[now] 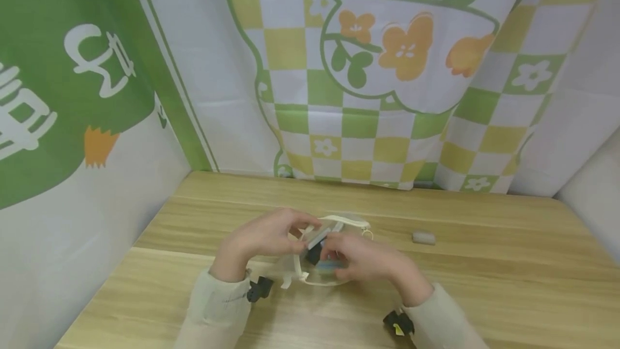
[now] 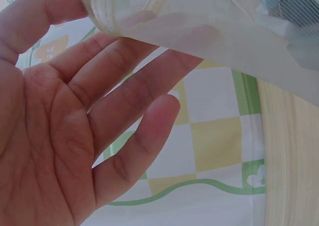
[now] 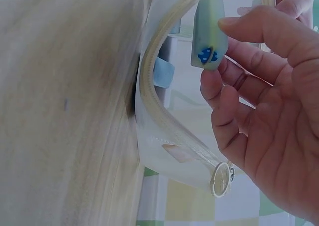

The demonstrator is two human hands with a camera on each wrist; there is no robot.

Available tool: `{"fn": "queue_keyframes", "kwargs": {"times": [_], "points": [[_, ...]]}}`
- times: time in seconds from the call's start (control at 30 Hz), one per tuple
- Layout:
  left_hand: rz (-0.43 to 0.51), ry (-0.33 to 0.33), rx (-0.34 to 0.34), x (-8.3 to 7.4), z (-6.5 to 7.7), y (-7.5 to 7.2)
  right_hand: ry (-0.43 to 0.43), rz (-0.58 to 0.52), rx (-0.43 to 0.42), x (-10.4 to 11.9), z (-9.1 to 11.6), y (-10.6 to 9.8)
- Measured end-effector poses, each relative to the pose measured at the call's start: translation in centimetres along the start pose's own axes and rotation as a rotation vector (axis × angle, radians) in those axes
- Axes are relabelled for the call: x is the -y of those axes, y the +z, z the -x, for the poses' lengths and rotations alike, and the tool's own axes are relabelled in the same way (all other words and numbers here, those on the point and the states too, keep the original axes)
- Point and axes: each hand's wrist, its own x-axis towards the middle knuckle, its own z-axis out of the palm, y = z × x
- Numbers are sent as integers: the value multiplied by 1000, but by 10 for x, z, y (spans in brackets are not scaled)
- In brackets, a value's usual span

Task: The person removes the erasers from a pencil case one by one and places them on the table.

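Observation:
A translucent zippered pouch [image 1: 324, 283] with a cream zipper edge lies on the table, its mouth spread wide. My left hand [image 1: 271, 233] holds the pouch's edge; in the left wrist view the thumb is at the zipper and some fingers lie behind the see-through wall [image 2: 224, 41]. My right hand [image 3: 269, 106] pinches a small pale green block [image 3: 207, 29] with a blue print between thumb and fingers, over the pouch's opening. Inside the pouch are a light blue piece [image 3: 163, 72] and a dark item [image 1: 314, 255], partly hidden by the hands.
A small grey block [image 1: 423, 237] lies on the wooden table [image 1: 484, 284], right of the pouch. A metal ring [image 3: 220, 179] hangs at the zipper's end. Behind the table hangs a checked, flowered curtain [image 1: 324, 123]. Black wrist devices [image 1: 260, 288] sit at both sleeves.

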Motion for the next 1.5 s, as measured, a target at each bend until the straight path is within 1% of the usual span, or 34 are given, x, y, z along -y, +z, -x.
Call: {"fn": "queue_keyframes", "kwargs": {"times": [0.07,0.23,0.47,0.7,0.93,1.27,1.5], "points": [[1,-1,-1,1,0,1,-6,6,-6,0,1,1],[7,-2,-2,2,0,3,10,10,-10,2,3,2],[-12,16,1,1,0,0,10,21,-24,4,5,-2],[-6,-9,9,0,-1,0,17,-5,-31,7,9,-7],[2,3,7,0,0,0,29,-18,-21,8,10,-11],[-9,15,9,0,-2,0,49,-12,-38,5,15,-21],[-11,25,9,2,-1,0,38,-16,-47,4,18,-24]]}}
